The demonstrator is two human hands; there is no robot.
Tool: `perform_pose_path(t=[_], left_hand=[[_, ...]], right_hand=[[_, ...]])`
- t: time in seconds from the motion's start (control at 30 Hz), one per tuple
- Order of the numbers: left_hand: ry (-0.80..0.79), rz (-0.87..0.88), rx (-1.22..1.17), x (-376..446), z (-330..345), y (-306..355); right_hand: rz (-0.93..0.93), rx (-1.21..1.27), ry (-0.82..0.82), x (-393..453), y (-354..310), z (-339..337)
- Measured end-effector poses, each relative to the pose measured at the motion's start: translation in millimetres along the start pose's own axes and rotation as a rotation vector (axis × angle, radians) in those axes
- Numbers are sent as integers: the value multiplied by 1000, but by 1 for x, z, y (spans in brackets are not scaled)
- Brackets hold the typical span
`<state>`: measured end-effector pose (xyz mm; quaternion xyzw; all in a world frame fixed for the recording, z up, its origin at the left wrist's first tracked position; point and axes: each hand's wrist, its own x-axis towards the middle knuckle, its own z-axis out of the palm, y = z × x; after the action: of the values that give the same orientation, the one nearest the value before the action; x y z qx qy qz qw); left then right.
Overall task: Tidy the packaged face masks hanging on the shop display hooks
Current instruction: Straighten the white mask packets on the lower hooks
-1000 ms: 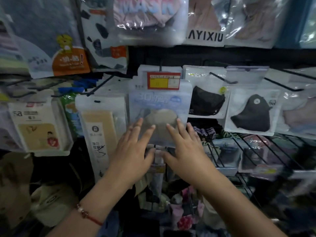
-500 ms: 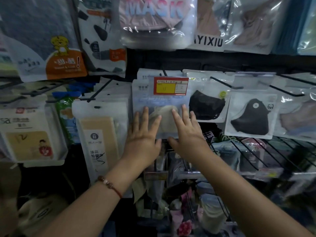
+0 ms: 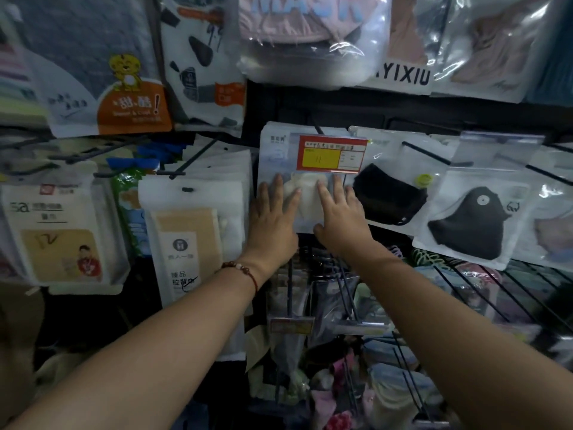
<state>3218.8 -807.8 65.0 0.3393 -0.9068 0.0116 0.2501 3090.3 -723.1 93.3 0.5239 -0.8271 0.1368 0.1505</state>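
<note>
Pale mask packet [image 3: 305,209], two flat hands.

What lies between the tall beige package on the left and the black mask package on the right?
In the head view, the clear pack with a cream mask hangs there, under a red-and-yellow price tag. The left hand and right hand press flat on it.

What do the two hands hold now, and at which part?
Nothing is gripped. The left hand and right hand press flat, fingers straight, on the lower half of the clear plastic packet with a cream mask.

both hands [image 3: 305,220] flat on mask pkt [image 3: 280,156] (prob. beige)
</note>
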Motion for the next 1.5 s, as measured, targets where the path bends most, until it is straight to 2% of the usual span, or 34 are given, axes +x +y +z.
perform_pose_path(t=[0.13,0.23,0.33,0.43,0.53,0.73,0.83,0.9,1.03,1.17,1.5], left_hand=[[77,6,-74,-1,8,-2],[218,-46,-248,-9,13,3],[297,-171,-572,-14,16,11],[289,-286,-829,-12,17,12],[172,-289,-886,-11,15,10],[24,-319,-842,-19,9,8],[-119,-429,-734,-32,2,15],[-172,-408,-558,-47,-6,24],[-83,-168,-255,-59,-23,28],[-61,-82,-6,-34,-29,21],[-35,24,86,8,-15,-3]], right_hand=[[-31,89,37,4,6,6],[-15,409,113,-4,6,12],[128,762,206,-12,-2,16],[209,863,228,-13,-8,20],[227,864,224,-12,-10,21],[217,784,171,-20,-5,17],[161,601,168,-30,-1,17],[75,414,184,-37,3,16],[-86,146,175,-45,8,8],[-163,43,86,-37,7,-6],[-80,-24,-77,5,5,-21]])
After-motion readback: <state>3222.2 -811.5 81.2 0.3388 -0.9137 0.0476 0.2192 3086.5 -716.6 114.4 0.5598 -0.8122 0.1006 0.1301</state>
